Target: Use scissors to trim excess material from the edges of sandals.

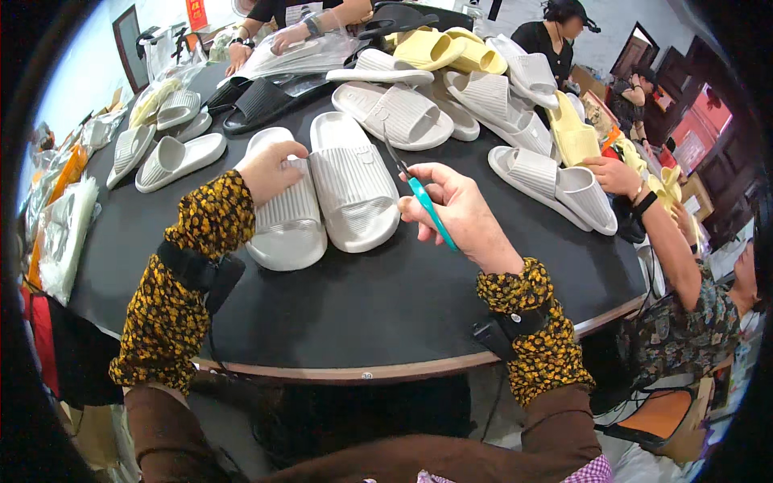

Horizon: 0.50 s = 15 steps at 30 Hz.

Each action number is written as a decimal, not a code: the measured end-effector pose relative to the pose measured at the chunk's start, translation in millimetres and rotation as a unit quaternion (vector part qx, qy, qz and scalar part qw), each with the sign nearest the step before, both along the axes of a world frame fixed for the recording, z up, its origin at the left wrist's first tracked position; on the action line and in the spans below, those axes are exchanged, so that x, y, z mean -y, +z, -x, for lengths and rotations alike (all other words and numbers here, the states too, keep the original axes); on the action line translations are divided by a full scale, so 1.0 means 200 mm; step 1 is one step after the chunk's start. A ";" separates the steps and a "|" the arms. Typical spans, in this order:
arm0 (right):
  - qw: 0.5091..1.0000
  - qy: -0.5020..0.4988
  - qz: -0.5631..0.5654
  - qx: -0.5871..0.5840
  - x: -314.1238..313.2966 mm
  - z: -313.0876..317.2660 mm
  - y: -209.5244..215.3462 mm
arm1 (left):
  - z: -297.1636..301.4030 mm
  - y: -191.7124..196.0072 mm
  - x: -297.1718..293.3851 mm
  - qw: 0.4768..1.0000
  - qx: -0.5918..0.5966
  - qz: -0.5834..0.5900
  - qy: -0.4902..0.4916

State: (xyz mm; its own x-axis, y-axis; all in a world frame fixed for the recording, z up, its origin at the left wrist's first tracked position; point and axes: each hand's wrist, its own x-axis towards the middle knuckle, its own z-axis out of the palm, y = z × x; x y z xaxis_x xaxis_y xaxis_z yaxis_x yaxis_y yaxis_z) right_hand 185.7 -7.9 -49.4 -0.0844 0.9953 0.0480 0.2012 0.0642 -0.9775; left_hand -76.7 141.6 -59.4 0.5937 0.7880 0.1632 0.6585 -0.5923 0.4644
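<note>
Two light grey slide sandals lie side by side in front of me, toes toward me, with ribbed straps. My left hand is closed over the upper edge of the left slide sandal, its fingers curled at the strap. Just right of the right slide sandal, my right hand grips a slim teal-handled tool. Its thin, dark, curved metal tip points up and away from me, over the table beside that sandal's strap. Whether the tip touches anything, I cannot tell.
A heap of grey, yellow and black slides fills the far side of the dark table. More grey slides lie at the left, near plastic bags. A co-worker's hand touches slides at the right; another person's hands are at the back.
</note>
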 end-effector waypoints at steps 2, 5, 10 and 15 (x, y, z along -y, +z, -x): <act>1.000 -0.010 0.005 -0.025 -0.03 -0.04 -0.04 | -0.03 0.03 -0.03 1.000 -0.016 -0.005 -0.019; 0.999 -0.022 -0.001 -0.042 -0.05 -0.08 -0.08 | -0.08 0.05 -0.03 0.986 0.021 0.163 0.002; 0.998 -0.039 -0.012 -0.047 -0.04 -0.09 -0.06 | -0.16 0.05 -0.03 0.971 0.076 0.223 -0.046; 0.997 -0.042 -0.030 -0.054 -0.06 -0.11 -0.12 | -0.19 0.09 0.00 0.938 0.070 0.334 -0.061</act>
